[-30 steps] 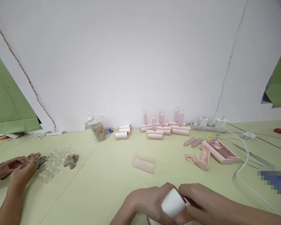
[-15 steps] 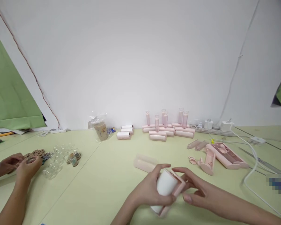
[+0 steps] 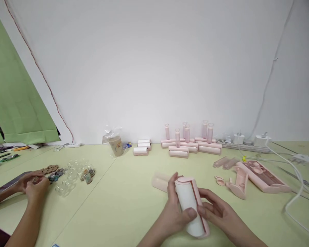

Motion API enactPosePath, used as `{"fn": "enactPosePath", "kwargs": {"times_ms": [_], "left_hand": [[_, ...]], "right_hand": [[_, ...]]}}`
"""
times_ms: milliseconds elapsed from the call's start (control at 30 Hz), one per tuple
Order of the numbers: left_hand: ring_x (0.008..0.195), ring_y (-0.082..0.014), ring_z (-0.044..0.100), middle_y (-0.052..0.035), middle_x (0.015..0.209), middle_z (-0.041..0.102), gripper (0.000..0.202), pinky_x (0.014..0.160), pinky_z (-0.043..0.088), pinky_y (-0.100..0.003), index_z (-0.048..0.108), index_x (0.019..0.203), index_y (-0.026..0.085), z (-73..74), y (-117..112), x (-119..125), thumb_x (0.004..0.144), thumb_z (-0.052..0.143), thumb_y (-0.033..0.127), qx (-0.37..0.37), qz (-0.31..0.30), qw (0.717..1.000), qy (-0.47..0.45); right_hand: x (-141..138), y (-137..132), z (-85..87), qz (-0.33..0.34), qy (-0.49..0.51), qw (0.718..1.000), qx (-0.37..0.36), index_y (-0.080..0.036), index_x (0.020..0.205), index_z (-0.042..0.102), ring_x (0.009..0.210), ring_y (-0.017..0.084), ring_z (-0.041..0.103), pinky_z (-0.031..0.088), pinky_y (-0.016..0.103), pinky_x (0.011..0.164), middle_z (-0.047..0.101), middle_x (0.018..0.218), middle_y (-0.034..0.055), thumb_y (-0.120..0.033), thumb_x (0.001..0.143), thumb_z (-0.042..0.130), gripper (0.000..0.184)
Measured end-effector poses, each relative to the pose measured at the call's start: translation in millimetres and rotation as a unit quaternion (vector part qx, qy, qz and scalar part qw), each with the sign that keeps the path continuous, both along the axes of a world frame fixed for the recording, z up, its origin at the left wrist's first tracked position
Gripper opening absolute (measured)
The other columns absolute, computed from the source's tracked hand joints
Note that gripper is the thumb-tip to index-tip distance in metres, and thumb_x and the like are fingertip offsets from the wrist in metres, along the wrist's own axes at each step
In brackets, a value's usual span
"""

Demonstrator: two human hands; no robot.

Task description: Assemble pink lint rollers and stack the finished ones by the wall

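Note:
A pink and white lint roller head (image 3: pixel 192 206), a white curved drum in a pink casing with a dark red slot, is held tilted above the table. My left hand (image 3: pixel 176 209) wraps round its left side, thumb across the white drum. On the other side, my right hand (image 3: pixel 217 207) grips the pink edge between thumb and fingers. Behind my left hand a translucent pink handle piece (image 3: pixel 160 181) lies on the table, partly hidden. Right of my hands lie a small pink ring-like part (image 3: pixel 219 180) and an open pink casing (image 3: pixel 239 183).
Several assembled rollers (image 3: pixel 179 152) with upright handles stand by the wall, near white-drum pieces (image 3: pixel 140 151). A bagged cup (image 3: pixel 115 145) is left of them. At far left another person's hands (image 3: pixel 36 185) work beside glass bottles (image 3: pixel 73 171). A white cable (image 3: pixel 300 181) runs down the right.
The roller head has turned so its white drum and slot face me more. My right hand has closed onto its edge. The view has shifted slightly left.

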State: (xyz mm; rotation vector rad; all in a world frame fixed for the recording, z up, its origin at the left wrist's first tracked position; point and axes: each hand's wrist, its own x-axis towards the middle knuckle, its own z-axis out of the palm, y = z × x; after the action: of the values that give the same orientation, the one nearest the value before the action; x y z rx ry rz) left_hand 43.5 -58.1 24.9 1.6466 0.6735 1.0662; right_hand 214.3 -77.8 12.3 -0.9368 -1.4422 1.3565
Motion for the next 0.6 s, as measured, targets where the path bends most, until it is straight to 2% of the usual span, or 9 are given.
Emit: {"fn": "enactPosePath", "kwargs": {"times_ms": [67, 100, 133, 167, 267, 333, 400, 500, 600], "left_hand": [[0.121, -0.0272, 0.029, -0.0126, 0.134, 0.028, 0.092, 0.101, 0.022, -0.042, 0.012, 0.132, 0.022, 2.3, 20.1, -24.2, 0.063, 0.062, 0.053, 0.073, 0.046, 0.994, 0.073], [0.125, -0.027, 0.023, -0.0104, 0.136, 0.027, 0.088, 0.104, 0.016, -0.042, 0.017, 0.131, 0.024, 3.0, 31.7, -38.3, 0.062, 0.065, 0.049, 0.084, 0.08, 0.985, 0.124], [0.127, -0.0265, 0.019, -0.0098, 0.137, 0.025, 0.087, 0.105, 0.013, -0.041, 0.018, 0.131, 0.025, 2.7, 42.9, -52.1, 0.062, 0.066, 0.046, 0.068, 0.107, 0.98, 0.155], [0.128, -0.0257, 0.017, -0.0111, 0.138, 0.022, 0.088, 0.105, 0.013, -0.041, 0.014, 0.132, 0.023, 1.3, 52.7, -64.1, 0.064, 0.065, 0.044, 0.025, 0.105, 0.979, 0.171], [0.12, -0.0248, 0.032, -0.0156, 0.134, 0.028, 0.092, 0.1, 0.026, -0.037, 0.007, 0.132, 0.018, -9.0, 66.7, -79.1, 0.064, 0.065, 0.037, -0.068, 0.062, 0.977, 0.194], [0.11, -0.023, 0.042, -0.0129, 0.125, 0.038, 0.09, 0.095, 0.031, -0.035, 0.014, 0.131, 0.018, -17.8, 62.4, -69.5, 0.061, 0.068, 0.033, -0.07, 0.052, 0.974, 0.208], [0.105, -0.0224, 0.045, -0.0089, 0.117, 0.043, 0.083, 0.091, 0.034, -0.034, 0.029, 0.125, 0.019, -25.5, 52.0, -50.4, 0.057, 0.073, 0.032, -0.064, 0.049, 0.973, 0.214], [0.102, -0.0243, 0.045, -0.0065, 0.11, 0.046, 0.075, 0.086, 0.037, -0.034, 0.042, 0.113, 0.02, -33.2, 36.7, -22.8, 0.048, 0.078, 0.035, -0.071, 0.028, 0.975, 0.207], [0.101, -0.0245, 0.045, -0.0058, 0.109, 0.046, 0.072, 0.085, 0.037, -0.035, 0.044, 0.108, 0.019, -36.5, 30.3, -10.8, 0.047, 0.079, 0.037, -0.081, 0.017, 0.977, 0.196]], "right_hand": [[7.5, 4.0, 5.6, -0.04, -0.043, 0.998, 0.004, -0.024, 0.109, 0.052, 0.088, 0.023, 0.059, 0.049, 0.031, 0.072, 0.061, 0.102, 0.0069, -0.048, 0.073, 0.058, 0.043], [12.1, 6.7, 9.1, -0.067, -0.07, 0.995, 0.007, -0.024, 0.109, 0.052, 0.087, 0.024, 0.059, 0.05, 0.031, 0.07, 0.062, 0.098, 0.0069, -0.05, 0.072, 0.058, 0.046], [16.9, 9.6, 13.2, -0.091, -0.101, 0.991, 0.011, -0.024, 0.109, 0.053, 0.086, 0.024, 0.059, 0.05, 0.031, 0.068, 0.062, 0.096, 0.0068, -0.052, 0.071, 0.058, 0.047], [21.6, 12.7, 17.9, -0.11, -0.134, 0.985, 0.02, -0.024, 0.107, 0.055, 0.086, 0.025, 0.059, 0.05, 0.032, 0.067, 0.062, 0.095, 0.0067, -0.054, 0.071, 0.057, 0.046], [31.6, 21.1, 33.2, -0.136, -0.208, 0.965, 0.085, -0.027, 0.094, 0.063, 0.094, 0.025, 0.056, 0.047, 0.031, 0.077, 0.062, 0.1, 0.0042, -0.053, 0.071, 0.056, 0.035], [33.6, 25.0, 41.0, -0.139, -0.229, 0.954, 0.132, -0.029, 0.09, 0.064, 0.099, 0.024, 0.053, 0.043, 0.03, 0.083, 0.061, 0.103, 0.0022, -0.051, 0.073, 0.057, 0.029], [32.7, 27.3, 43.9, -0.133, -0.237, 0.949, 0.161, -0.028, 0.091, 0.064, 0.099, 0.023, 0.053, 0.042, 0.029, 0.083, 0.06, 0.102, 0.0024, -0.049, 0.075, 0.055, 0.027], [30.4, 28.8, 38.8, -0.102, -0.261, 0.942, 0.185, -0.027, 0.092, 0.063, 0.095, 0.023, 0.054, 0.043, 0.031, 0.081, 0.059, 0.098, 0.0043, -0.047, 0.079, 0.051, 0.027], [29.4, 27.5, 30.2, -0.066, -0.302, 0.929, 0.202, -0.026, 0.094, 0.063, 0.092, 0.022, 0.053, 0.043, 0.034, 0.079, 0.058, 0.095, 0.0051, -0.045, 0.081, 0.049, 0.027]]}}
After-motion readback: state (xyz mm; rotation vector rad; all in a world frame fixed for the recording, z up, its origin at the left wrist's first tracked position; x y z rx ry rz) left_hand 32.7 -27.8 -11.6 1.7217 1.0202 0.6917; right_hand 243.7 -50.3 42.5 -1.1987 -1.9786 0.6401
